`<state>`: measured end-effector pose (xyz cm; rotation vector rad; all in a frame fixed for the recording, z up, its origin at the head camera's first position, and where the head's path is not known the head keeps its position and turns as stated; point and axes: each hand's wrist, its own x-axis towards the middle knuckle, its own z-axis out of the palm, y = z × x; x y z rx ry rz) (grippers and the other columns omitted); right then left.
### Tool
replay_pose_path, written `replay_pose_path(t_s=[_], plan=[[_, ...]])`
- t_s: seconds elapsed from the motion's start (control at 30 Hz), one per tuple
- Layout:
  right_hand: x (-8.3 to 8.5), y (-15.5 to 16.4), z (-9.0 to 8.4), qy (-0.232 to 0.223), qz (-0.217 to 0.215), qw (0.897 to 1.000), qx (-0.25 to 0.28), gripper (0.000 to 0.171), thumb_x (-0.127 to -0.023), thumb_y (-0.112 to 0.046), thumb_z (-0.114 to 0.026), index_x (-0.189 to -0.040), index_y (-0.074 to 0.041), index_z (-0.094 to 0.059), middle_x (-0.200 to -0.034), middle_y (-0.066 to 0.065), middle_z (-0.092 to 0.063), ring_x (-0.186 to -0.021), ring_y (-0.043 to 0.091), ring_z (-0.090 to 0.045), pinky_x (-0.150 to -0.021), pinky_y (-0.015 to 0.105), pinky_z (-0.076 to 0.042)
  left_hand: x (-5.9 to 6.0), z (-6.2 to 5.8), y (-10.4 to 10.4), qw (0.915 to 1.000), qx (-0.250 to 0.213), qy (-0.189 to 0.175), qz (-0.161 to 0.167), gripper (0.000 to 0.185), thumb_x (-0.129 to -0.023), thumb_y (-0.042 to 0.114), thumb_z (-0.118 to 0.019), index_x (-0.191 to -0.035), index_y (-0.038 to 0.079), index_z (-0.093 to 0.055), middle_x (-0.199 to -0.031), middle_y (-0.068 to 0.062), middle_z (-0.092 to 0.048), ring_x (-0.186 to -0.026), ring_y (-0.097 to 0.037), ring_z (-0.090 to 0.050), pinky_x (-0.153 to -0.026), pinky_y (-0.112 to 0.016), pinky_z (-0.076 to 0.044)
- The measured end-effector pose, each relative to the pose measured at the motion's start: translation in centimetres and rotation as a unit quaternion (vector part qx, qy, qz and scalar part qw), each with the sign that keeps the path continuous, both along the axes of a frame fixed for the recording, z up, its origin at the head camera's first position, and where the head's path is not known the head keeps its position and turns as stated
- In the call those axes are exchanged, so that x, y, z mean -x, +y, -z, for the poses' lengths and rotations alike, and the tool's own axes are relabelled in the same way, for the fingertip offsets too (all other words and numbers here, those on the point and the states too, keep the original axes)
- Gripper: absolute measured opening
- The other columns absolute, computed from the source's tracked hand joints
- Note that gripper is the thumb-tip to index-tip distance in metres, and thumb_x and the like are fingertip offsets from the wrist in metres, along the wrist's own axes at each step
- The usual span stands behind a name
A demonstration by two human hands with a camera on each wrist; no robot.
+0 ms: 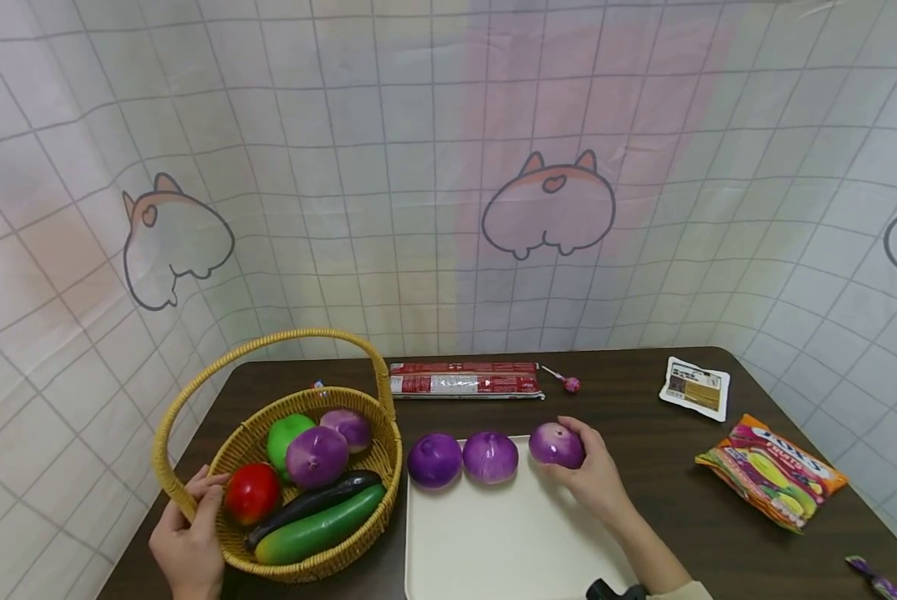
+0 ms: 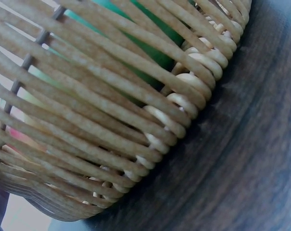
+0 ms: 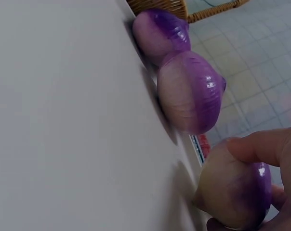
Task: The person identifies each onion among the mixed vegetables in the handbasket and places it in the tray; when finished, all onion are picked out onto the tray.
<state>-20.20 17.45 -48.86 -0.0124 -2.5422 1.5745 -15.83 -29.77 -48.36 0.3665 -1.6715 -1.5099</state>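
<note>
the only lettering that can be partly read is large white print, seemingly "fruits", on the colourful snack bag [image 1: 769, 471] near the table's right edge, while print on the red packet [image 1: 464, 380] and the white pouch [image 1: 694, 387] along the far edge is too small to read.

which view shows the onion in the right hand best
The right wrist view: the onion fills the lower right, with fingers curled over its top, at the edge of the white tray. The head view shows it small and half covered by the right hand. The left wrist view shows only the basket.
</note>
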Motion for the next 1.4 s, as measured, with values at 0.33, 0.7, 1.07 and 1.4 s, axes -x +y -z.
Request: replay_pose_path(t_s=[0.33, 0.7, 1.07, 1.4], plan=[[0.2, 0.0, 0.0, 0.007, -0.024, 0.999, -0.022, 0.073, -0.07, -0.007, -0.084, -0.136, -0.007, -0.051, -0.134, 0.021, -0.049, -0.124, 0.039, -0.044, -0.103, 0.058, -0.04, -0.2, 0.0, -0.1, 0.9998, -0.017, 0.008, 0.005, 0.019, -0.088, -0.001, -0.069, -0.096, -0.018, -0.065, -0.088, 0.004, -0.074, -0.11, -0.011, -0.062, -0.088, -0.01, -0.048], [0.0, 0.3, -0.1, -0.027, -0.052, 0.998, 0.0, 0.078, -0.073, -0.011, -0.084, -0.14, -0.005, -0.046, -0.137, 0.022, -0.046, -0.124, 0.038, -0.048, -0.104, 0.052, -0.042, -0.2, 0.0, 0.0, 1.0, -0.006, 0.005, 0.005, 0.019, -0.089, -0.001, -0.068, -0.096, -0.018, -0.064, -0.088, 0.004, -0.074, -0.11, -0.01, -0.062, -0.087, -0.01, -0.048], [0.1, 0.5, -0.1, -0.04, -0.072, 0.996, 0.026, 0.078, -0.078, -0.012, -0.082, -0.143, -0.001, -0.041, -0.137, 0.023, -0.045, -0.117, 0.034, -0.053, -0.1, 0.044, -0.047, -0.1, 0.1, 0.0, 0.9999, -0.006, 0.008, 0.003, 0.017, -0.089, -0.002, -0.068, -0.094, -0.018, -0.065, -0.087, 0.003, -0.074, -0.109, -0.012, -0.063, -0.088, -0.011, -0.049], [0.1, 1.0, -0.6, -0.037, -0.074, 0.996, 0.024, 0.08, -0.078, -0.015, -0.083, -0.144, -0.003, -0.039, -0.139, 0.023, -0.042, -0.122, 0.043, -0.051, -0.097, 0.044, -0.051, 0.0, 0.1, 0.0, 0.9999, -0.001, 0.01, 0.003, 0.017, -0.089, -0.002, -0.068, -0.094, -0.018, -0.064, -0.087, 0.003, -0.074, -0.109, -0.012, -0.062, -0.089, -0.012, -0.049]])
